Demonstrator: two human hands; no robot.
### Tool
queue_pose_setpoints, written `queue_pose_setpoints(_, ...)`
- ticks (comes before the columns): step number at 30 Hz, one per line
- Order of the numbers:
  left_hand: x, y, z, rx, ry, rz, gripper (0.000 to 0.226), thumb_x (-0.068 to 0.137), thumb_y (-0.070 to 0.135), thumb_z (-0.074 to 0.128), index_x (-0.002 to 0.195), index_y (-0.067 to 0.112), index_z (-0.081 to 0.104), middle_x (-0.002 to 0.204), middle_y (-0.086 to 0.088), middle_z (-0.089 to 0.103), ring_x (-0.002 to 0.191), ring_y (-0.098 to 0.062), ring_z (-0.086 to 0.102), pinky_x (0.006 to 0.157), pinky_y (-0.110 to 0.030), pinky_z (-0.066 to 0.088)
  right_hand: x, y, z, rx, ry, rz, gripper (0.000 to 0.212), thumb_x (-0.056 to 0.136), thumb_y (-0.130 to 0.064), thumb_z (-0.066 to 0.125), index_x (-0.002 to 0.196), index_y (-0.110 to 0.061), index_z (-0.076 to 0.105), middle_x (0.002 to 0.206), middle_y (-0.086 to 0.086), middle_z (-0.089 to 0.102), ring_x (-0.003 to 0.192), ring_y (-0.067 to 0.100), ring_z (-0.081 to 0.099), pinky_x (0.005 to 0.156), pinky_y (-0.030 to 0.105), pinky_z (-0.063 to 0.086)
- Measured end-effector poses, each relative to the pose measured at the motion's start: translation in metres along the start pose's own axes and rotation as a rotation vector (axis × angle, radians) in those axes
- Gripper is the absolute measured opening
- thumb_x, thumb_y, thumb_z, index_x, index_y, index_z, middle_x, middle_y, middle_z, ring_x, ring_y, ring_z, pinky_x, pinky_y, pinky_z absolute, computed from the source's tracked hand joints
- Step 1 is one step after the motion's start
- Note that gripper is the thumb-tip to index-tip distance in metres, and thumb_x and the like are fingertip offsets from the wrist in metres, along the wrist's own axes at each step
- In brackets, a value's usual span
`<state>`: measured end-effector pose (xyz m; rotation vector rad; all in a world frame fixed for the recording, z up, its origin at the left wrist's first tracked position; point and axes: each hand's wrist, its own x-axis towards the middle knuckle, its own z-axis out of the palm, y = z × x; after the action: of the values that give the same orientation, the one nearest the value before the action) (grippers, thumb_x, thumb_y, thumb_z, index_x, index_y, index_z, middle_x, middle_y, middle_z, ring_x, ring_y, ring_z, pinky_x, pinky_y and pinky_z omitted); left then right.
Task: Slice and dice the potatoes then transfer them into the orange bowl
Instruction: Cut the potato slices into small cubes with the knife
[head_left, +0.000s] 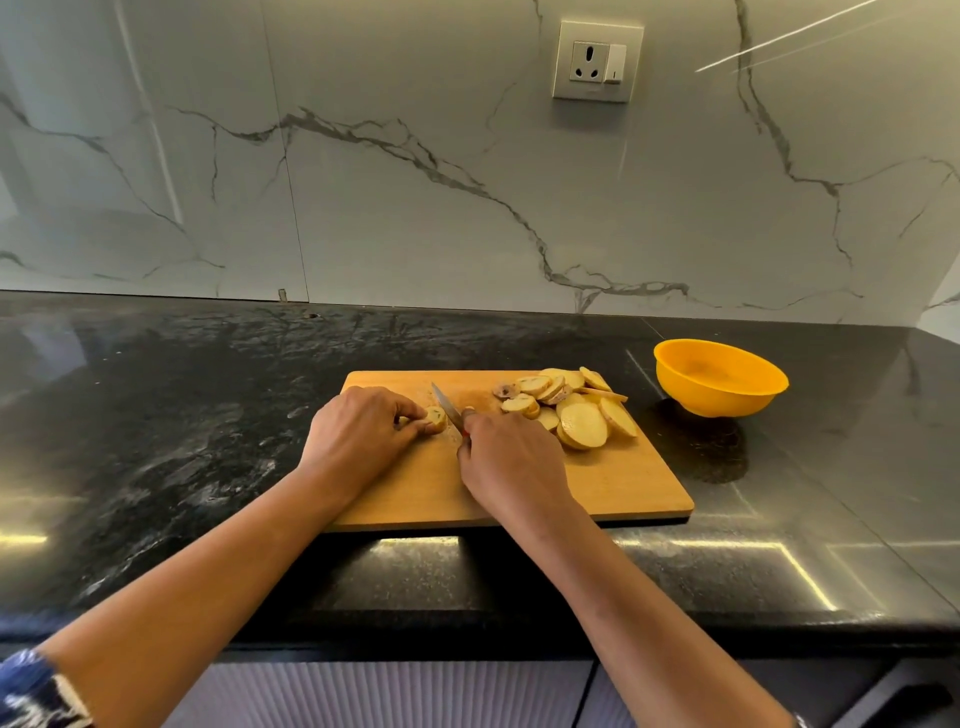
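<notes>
A wooden cutting board (613, 483) lies on the black counter. My left hand (358, 431) grips a small end piece of potato (435, 418) on the board's left part. My right hand (506, 462) grips a knife (445, 405) whose blade stands just to the right of that piece, tip pointing away from me. A pile of several round potato slices (571, 410) lies on the board's far right part. The orange bowl (719, 376) stands on the counter to the right of the board and looks empty.
The black stone counter (182, 415) stretches left and right of the board, with its front edge close to me. A marble-patterned wall with a socket (597, 62) rises behind it.
</notes>
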<state>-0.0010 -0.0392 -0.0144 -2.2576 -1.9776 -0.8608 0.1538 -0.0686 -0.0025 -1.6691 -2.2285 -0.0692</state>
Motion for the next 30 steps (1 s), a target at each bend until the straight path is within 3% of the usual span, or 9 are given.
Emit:
queue_pose_setpoints(9, 0.0, 0.0, -0.001, 0.019, -0.023, 0.001, 0.034, 0.084, 0.051, 0.06, 0.106, 0.028, 0.072, 0.105, 0.003, 0.069, 0.089, -0.015, 0.063, 0.074, -0.03, 0.053, 0.006, -0.006, -0.008, -0.073, -0.091, -0.03, 0.024, 0.099, -0.025, 0.045, 0.117, -0.016, 0.058, 0.101, 0.002, 0.062, 0.078, 0.015, 0.047, 0.063, 0.028, 0.038)
queue_pose_setpoints(14, 0.001, 0.0, -0.001, 0.028, -0.031, -0.007, 0.035, 0.083, 0.052, 0.06, 0.106, 0.029, 0.071, 0.105, 0.002, 0.069, 0.089, -0.015, 0.063, 0.074, -0.029, 0.053, 0.011, -0.006, -0.011, -0.065, -0.155, -0.06, 0.027, 0.099, -0.023, 0.046, 0.122, -0.015, 0.057, 0.108, 0.003, 0.062, 0.089, 0.017, 0.053, 0.069, 0.027, 0.04)
queue_pose_setpoints(19, 0.001, 0.003, 0.0, 0.028, -0.008, -0.015, 0.036, 0.083, 0.054, 0.06, 0.106, 0.028, 0.071, 0.105, 0.003, 0.07, 0.09, -0.016, 0.064, 0.073, -0.03, 0.052, -0.005, -0.003, -0.019, -0.1, -0.212, -0.081, 0.021, 0.099, -0.019, 0.044, 0.112, -0.014, 0.059, 0.096, 0.002, 0.059, 0.078, 0.014, 0.046, 0.065, 0.028, 0.038)
queue_pose_setpoints(30, 0.0, 0.001, 0.0, 0.01, 0.002, -0.02, 0.036, 0.083, 0.053, 0.061, 0.108, 0.028, 0.071, 0.104, 0.004, 0.07, 0.09, -0.014, 0.064, 0.071, -0.028, 0.05, -0.032, 0.005, -0.032, -0.165, -0.203, -0.165, 0.022, 0.1, -0.021, 0.041, 0.115, -0.017, 0.057, 0.068, -0.007, 0.037, 0.07, 0.012, 0.045, 0.053, 0.024, 0.033)
